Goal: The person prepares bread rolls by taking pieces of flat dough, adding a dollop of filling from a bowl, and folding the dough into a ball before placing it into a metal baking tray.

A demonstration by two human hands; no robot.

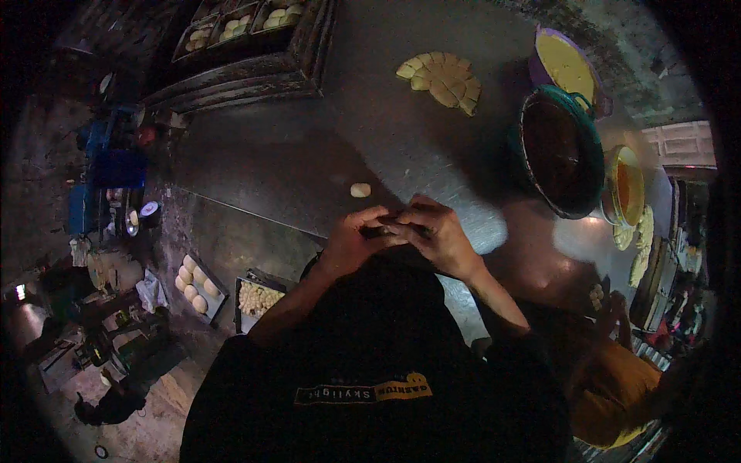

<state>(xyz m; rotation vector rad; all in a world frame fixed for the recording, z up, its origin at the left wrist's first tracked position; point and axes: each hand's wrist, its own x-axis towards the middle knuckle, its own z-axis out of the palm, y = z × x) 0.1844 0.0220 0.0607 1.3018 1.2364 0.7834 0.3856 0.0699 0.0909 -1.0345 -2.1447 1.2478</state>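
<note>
Head view: fingers (370, 215) meet, one dough piece (360, 190), three basins (597, 158)

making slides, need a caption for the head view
Left hand and right hand close together near a small dough piece, cut dough beyond on the table.

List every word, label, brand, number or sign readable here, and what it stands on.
Black garment of the wearer: one printed strip, part dark with pale letters, part yellow-orange with dark letters; I leave its wording uncopied.
Elsewhere: I can make out no lettering; the background is too dark and small to rule any out.
</note>
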